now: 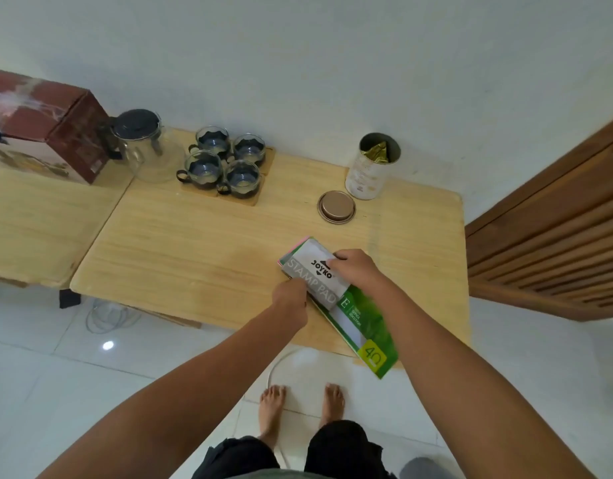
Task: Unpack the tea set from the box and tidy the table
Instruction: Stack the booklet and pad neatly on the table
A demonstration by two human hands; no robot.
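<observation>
A dark red box (45, 122) stands at the back left. Beside it is a glass teapot (142, 143) with a dark lid. Several glass cups (225, 160) sit on wooden coasters at the back. Near the front edge of the wooden table (194, 250) lies a grey stamp pad box (315, 274) on a green paper pack (363, 326). My left hand (291, 299) grips the stack's near left edge. My right hand (356, 267) presses on top of the stamp pad box.
An open white tin (367, 171) with gold foil inside stands at the back right, its gold lid (336, 206) lying flat in front of it. A wooden slatted door (553, 236) is to the right. A white cable (108, 316) lies on the tiled floor.
</observation>
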